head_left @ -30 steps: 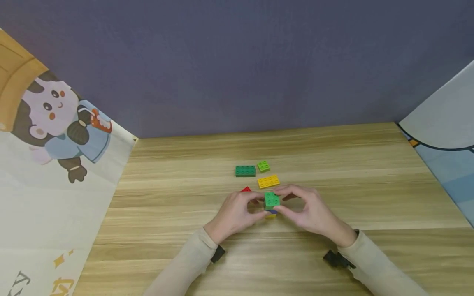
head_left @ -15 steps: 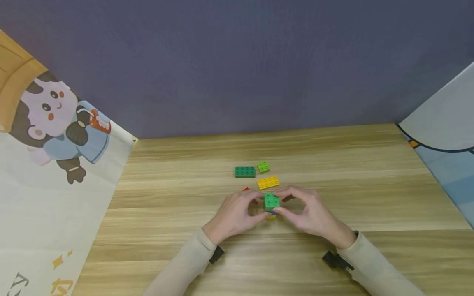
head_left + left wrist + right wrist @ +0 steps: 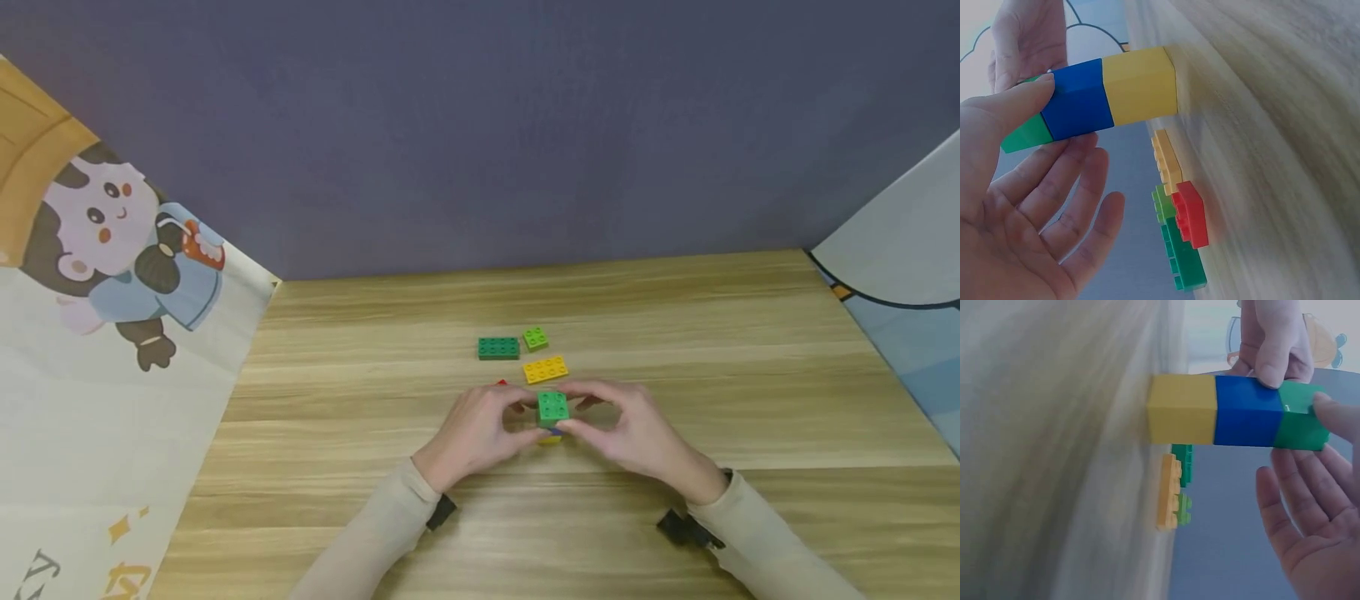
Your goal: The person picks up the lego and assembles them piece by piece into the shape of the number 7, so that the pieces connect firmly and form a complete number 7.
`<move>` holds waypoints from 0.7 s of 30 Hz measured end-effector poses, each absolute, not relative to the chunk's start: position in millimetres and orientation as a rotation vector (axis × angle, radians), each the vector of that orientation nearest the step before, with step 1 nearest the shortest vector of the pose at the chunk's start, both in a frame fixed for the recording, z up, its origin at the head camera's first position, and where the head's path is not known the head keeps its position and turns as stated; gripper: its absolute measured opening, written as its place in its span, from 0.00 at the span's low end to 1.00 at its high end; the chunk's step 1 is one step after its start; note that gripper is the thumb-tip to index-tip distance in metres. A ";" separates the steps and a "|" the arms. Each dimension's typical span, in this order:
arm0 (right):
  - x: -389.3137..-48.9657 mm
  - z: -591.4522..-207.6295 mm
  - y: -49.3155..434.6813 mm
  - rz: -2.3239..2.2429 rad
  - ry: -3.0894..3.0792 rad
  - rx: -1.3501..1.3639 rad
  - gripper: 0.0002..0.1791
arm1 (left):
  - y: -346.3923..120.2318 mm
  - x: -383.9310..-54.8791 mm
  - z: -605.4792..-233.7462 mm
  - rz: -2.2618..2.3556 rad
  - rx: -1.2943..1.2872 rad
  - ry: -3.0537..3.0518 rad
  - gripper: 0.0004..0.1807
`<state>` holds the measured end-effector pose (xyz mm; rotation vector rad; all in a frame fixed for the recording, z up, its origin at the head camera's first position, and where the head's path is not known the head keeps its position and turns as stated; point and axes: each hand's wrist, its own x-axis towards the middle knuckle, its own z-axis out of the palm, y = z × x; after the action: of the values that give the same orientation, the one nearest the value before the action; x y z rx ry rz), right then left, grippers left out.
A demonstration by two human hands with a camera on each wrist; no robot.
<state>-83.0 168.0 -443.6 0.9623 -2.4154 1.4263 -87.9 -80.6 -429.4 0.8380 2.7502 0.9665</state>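
A three-block tower stands upright on the wooden table (image 3: 337, 367): a yellow block (image 3: 1182, 410) at the bottom, a blue block (image 3: 1247, 412) in the middle and a green block (image 3: 552, 407) with studs on top. From the left side my left hand (image 3: 474, 433) pinches the tower, thumb on the blue block close to the seam with the green one. Opposite it, my right hand (image 3: 637, 431) grips the green block between thumb and fingers. In the head view the green block and the fingers hide most of the lower two blocks.
Beyond the tower lie a yellow brick (image 3: 545, 369), a dark green brick (image 3: 498, 348) and a small lime-green brick (image 3: 536, 338). A red brick (image 3: 1191, 215) sits mostly behind the left hand in the head view. A dark wall (image 3: 525, 150) borders the table's far edge.
Both hands keep nearly the same place and grip around the tower. Slightly less of the red brick shows past the left hand than a second ago.
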 end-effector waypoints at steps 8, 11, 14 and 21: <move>-85.4 -437.4 170.4 1.286 -2.453 0.999 0.25 | -82.0 -87.1 -427.8 0.975 0.898 2.754 0.24; -86.3 -437.4 169.2 1.293 -2.419 1.029 0.25 | -83.0 -86.1 -426.2 1.029 0.923 2.731 0.24; -86.5 -437.4 167.8 1.300 -2.388 1.044 0.25 | -83.0 -86.2 -423.9 1.070 0.934 2.716 0.24; -85.5 -438.2 167.1 1.348 -2.358 1.037 0.26 | -81.8 -87.3 -419.1 1.071 0.888 2.696 0.22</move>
<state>-85.5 167.1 -438.2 1.0373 -2.3584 1.3484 -87.3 -81.8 -419.1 0.8881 2.6959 1.0715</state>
